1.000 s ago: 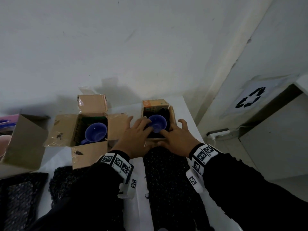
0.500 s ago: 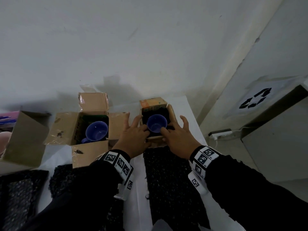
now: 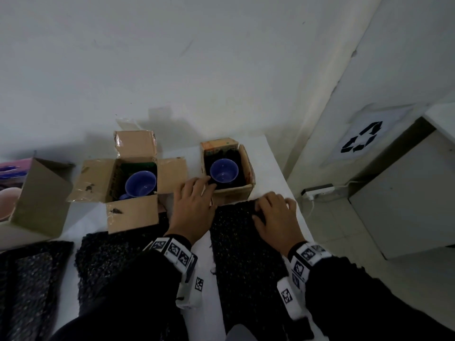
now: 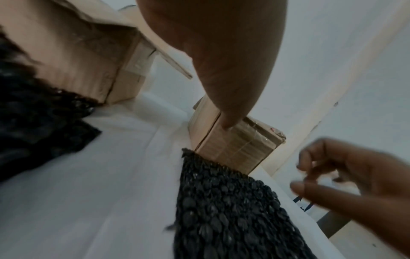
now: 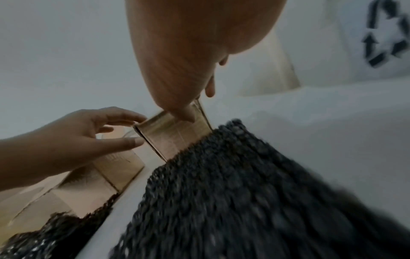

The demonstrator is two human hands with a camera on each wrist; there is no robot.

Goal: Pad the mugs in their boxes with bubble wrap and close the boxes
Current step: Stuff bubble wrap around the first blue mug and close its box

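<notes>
- The left hand point(image 3: 192, 209) is lying with loose, straight fingers at the near left corner of the small brown cardboard box point(image 3: 232, 193), grasping nothing.
- The right hand point(image 3: 275, 219) is resting on the far end of the black bubble-wrap sheet point(image 3: 242, 254), fingers bent onto it; whether they are pinching it I cannot tell.
- A blue ceramic mug point(image 3: 223, 170) is sitting upright in that box, black padding around it.
- Another blue mug point(image 3: 140, 183) is sitting in the larger open-flapped cardboard box point(image 3: 133, 212) on the left.

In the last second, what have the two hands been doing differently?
The right hand left the small box and drew back onto the black bubble wrap sheet, fingers curling at its far edge. The left hand slid back slightly, fingertips at the box's corner. Both mugs and boxes stayed put.
</notes>
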